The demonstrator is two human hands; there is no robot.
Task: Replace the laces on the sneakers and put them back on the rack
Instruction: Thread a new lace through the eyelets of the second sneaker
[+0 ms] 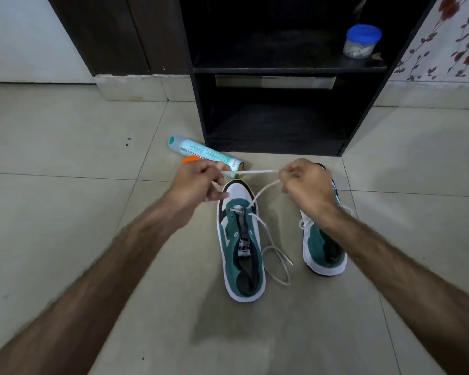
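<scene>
Two green-and-white sneakers stand on the tiled floor, toes toward the dark rack (pixel 279 69). The left sneaker (pixel 240 244) is mostly unlaced; a white lace (pixel 251 172) runs through its front eyelets. My left hand (pixel 198 185) and my right hand (pixel 306 185) each pinch that lace and hold a stretch of it taut between them above the toe. The lace's other end trails loose in a loop on the floor to the sneaker's right. The right sneaker (pixel 322 247) is laced, and my right forearm hides its front part.
A teal spray can (pixel 203 152) lies on the floor left of the rack, with an orange cap (pixel 191 159) beside it. A small clear jar with a blue lid (pixel 362 41) sits on the rack's upper shelf. The rack's lower shelf is dark.
</scene>
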